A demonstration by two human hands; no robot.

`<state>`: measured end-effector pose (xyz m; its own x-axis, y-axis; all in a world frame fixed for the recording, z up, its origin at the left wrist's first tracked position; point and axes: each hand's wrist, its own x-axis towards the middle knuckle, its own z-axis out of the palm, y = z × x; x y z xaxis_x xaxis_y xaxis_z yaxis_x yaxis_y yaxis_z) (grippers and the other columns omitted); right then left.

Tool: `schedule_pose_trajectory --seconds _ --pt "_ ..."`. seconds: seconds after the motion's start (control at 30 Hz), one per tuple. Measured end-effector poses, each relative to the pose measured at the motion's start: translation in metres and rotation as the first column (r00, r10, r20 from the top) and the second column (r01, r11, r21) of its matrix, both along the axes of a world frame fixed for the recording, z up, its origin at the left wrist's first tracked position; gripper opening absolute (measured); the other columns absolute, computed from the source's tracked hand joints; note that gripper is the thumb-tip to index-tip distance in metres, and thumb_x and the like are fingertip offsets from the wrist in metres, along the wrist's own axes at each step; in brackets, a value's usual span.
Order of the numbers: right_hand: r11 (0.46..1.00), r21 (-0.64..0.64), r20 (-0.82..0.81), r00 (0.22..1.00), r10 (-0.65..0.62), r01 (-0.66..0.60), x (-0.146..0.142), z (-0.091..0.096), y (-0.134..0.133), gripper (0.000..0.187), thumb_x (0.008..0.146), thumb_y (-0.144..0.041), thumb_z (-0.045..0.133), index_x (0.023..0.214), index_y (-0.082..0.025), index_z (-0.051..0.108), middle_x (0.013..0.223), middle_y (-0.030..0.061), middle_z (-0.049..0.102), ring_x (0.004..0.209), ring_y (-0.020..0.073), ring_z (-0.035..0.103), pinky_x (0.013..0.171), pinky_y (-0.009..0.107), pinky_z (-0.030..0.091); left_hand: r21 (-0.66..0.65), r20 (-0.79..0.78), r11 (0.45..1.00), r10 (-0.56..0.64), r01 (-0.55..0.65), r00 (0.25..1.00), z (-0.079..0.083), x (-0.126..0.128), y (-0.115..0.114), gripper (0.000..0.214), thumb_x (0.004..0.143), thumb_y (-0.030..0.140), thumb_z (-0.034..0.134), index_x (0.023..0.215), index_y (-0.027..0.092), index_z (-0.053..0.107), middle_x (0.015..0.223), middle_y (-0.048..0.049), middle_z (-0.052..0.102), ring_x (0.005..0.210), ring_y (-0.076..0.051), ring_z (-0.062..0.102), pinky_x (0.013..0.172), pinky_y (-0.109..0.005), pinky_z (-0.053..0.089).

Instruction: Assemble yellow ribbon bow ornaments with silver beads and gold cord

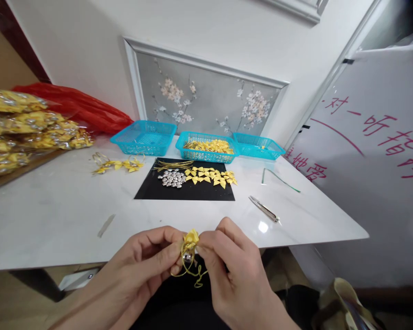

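Note:
Just in front of the table's near edge, my left hand (151, 256) and my right hand (232, 261) meet at a small yellow flower-like piece (192, 236). Both hands are closed in a pinch. A gold cord (199, 277) loops below the piece, its loose end curling downward, and a shiny silver bead (188, 257) shows inside the loop. The left thumb and fingers press the piece and the bead from the left. The right thumb and forefinger pinch at its right side, on the cord as it appears; their tips are partly hidden.
On a black mat (186, 192) lie silver beads (172, 178), yellow pieces (208, 176) and gold cords (174, 164). Behind stand blue baskets (206, 156). Thread snips (264, 209) and a green strip (282, 178) lie right; tied yellow pieces (119, 165) and bagged bundles (30, 123) left.

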<state>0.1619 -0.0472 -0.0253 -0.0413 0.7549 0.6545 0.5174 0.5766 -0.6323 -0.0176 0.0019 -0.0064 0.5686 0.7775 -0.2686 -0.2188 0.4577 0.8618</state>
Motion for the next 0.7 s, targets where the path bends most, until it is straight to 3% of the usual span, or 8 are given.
schedule_pose_trajectory --seconds 0.2,0.7 --pt "1.000 0.008 0.017 1.000 -0.005 0.004 -0.0015 0.0013 -0.0007 0.022 0.096 -0.004 0.048 0.090 -0.017 0.065 0.077 -0.0010 0.045 0.063 0.0131 0.048 0.055 0.028 0.037 0.071 -0.050 0.997 0.031 -0.028 0.998 0.0017 0.0004 -0.0007 0.027 0.074 0.042 0.094 0.075 0.020 0.079 0.072 0.0007 0.061 0.070 -0.014 0.047 0.066 -0.020 0.048" --pt "1.000 -0.030 -0.007 1.000 -0.007 0.007 -0.0032 0.0003 -0.0013 0.022 0.096 -0.005 0.048 0.085 -0.018 0.061 0.077 -0.0010 0.045 0.063 0.0136 0.051 0.055 0.028 0.038 0.074 -0.062 0.997 0.035 -0.030 0.997 0.0016 0.0016 0.0001 0.028 0.074 0.044 0.093 0.071 0.022 0.076 0.072 0.0010 0.060 0.072 -0.016 0.048 0.067 -0.022 0.047"
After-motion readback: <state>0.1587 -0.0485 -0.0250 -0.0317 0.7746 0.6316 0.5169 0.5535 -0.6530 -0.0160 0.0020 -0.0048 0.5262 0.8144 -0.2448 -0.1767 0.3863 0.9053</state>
